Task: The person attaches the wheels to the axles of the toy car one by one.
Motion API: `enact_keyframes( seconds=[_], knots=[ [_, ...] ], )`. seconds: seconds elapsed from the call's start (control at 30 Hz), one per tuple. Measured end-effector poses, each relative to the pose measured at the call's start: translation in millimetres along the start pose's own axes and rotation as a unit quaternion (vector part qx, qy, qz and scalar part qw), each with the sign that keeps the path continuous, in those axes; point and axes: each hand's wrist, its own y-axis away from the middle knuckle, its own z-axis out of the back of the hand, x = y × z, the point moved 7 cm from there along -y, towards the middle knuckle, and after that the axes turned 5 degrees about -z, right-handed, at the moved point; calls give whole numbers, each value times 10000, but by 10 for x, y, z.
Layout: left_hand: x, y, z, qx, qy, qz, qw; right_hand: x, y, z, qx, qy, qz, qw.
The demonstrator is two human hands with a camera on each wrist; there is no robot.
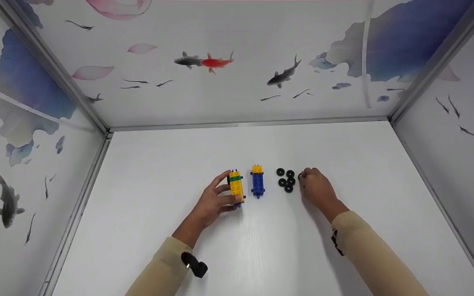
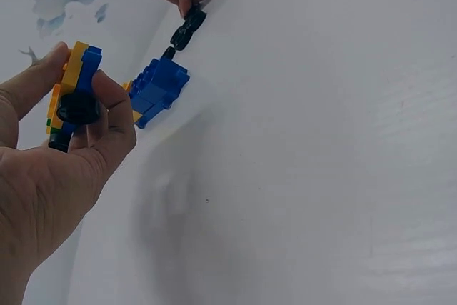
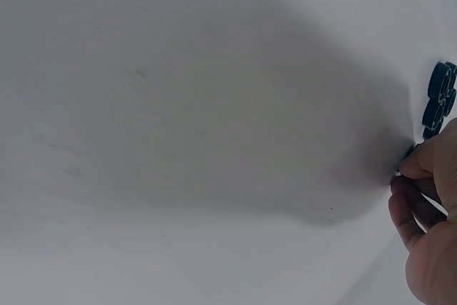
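Observation:
My left hand (image 1: pixel 211 202) grips a toy brick car (image 1: pixel 235 186) with a yellow top, a green strip and a blue base, thumb and fingers on its sides. In the left wrist view a black wheel (image 2: pixel 77 108) shows on that car's side. To its right on the table lies a second brick car (image 1: pixel 257 181), blue with a yellow end and bare axle stubs. My right hand (image 1: pixel 318 188) pinches a black wheel (image 1: pixel 300 176) between thumb and fingertips at the tabletop. In the right wrist view the fingers partly hide this wheel.
Several loose black wheels (image 1: pixel 282 182) lie in a cluster between the second car and my right hand. The white table (image 1: pixel 171 156) is bounded by panels printed with fish and petals, at the back (image 1: pixel 237 98) and on both sides.

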Motion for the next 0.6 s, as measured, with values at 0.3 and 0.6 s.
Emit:
enact_keyframes(
  seconds=[0.3, 0.6],
  knots=[
    [-10, -4, -38, -6, -20, 38, 10000, -38, 16, -46, 178, -173, -254, 9994],
    [-33, -41, -44, -95, 57, 44, 9999, 32, 58, -19, -27, 569, 362, 9977]
  ],
)
